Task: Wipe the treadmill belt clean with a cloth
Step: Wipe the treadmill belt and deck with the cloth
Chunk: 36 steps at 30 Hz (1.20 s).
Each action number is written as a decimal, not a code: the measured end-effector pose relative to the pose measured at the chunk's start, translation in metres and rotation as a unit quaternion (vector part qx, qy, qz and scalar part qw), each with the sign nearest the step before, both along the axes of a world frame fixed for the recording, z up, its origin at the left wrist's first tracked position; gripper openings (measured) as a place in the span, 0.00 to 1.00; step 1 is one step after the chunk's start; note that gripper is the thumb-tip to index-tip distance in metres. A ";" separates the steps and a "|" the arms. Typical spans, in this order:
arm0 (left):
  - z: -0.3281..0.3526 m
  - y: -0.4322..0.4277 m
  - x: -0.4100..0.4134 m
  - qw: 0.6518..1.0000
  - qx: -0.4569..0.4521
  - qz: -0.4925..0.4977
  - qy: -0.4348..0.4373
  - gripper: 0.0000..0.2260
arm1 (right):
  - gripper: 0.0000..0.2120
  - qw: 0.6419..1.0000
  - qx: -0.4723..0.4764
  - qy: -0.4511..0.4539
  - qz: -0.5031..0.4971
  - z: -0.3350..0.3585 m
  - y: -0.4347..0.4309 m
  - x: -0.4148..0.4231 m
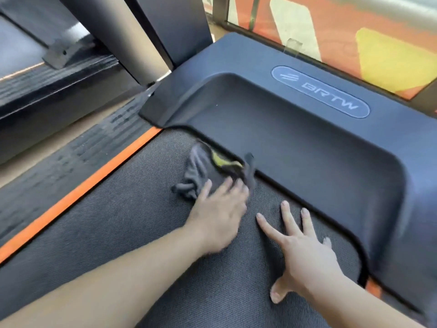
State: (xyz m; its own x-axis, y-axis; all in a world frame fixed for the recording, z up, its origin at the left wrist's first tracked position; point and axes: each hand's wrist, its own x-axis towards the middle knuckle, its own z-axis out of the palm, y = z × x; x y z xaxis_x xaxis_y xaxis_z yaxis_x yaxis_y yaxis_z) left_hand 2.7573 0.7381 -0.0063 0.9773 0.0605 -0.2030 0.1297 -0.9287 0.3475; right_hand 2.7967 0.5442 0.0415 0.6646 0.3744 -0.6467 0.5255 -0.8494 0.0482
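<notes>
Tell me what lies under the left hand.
The left hand presses a grey cloth onto the belt, at the edge of the cover. A yellow patch of the cloth shows. The belt beneath cloth and hand is hidden.

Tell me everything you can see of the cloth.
The cloth is grey, soft-looking fabric with a yellow-green patch, crumpled into folds and somewhat blurred. It lies on the belt at its front end, bunched against the lip of the dark motor cover. The left hand presses on its near edge with straight fingers.
</notes>
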 end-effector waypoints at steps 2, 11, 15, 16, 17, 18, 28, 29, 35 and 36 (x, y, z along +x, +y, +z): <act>-0.002 0.010 -0.015 0.993 0.004 -0.115 -0.014 0.24 | 0.75 1.000 0.002 -0.004 0.005 0.000 0.000 0.000; 0.006 -0.016 -0.038 0.999 -0.015 0.039 -0.010 0.25 | 0.75 1.000 0.003 -0.001 0.013 0.001 -0.003 0.001; 0.001 0.028 -0.047 0.998 0.026 -0.050 0.005 0.25 | 0.75 1.000 -0.001 0.013 0.005 0.001 -0.002 0.003; -0.002 0.042 -0.034 0.998 0.061 -0.034 -0.004 0.26 | 0.75 1.000 -0.005 0.017 0.004 0.002 -0.001 0.004; -0.001 0.051 -0.022 0.997 0.080 0.006 -0.001 0.26 | 0.75 1.000 -0.009 0.019 0.003 0.002 -0.002 0.004; -0.001 0.049 -0.011 0.995 0.083 0.052 0.004 0.26 | 0.75 1.000 -0.008 0.019 0.003 0.001 -0.003 0.004; 0.000 0.031 -0.020 0.997 0.073 0.010 0.028 0.26 | 0.75 0.999 -0.013 0.030 -0.004 0.002 -0.001 0.006; -0.003 0.030 -0.007 0.996 0.076 0.050 0.023 0.26 | 0.75 0.999 -0.011 0.030 -0.005 0.002 -0.001 0.005; -0.004 -0.028 -0.051 0.997 -0.019 0.070 0.005 0.25 | 0.74 1.000 -0.001 0.027 -0.006 0.001 -0.004 0.003; -0.003 -0.033 -0.076 0.999 -0.016 0.046 -0.008 0.25 | 0.74 1.000 0.002 0.026 -0.006 0.000 -0.004 0.003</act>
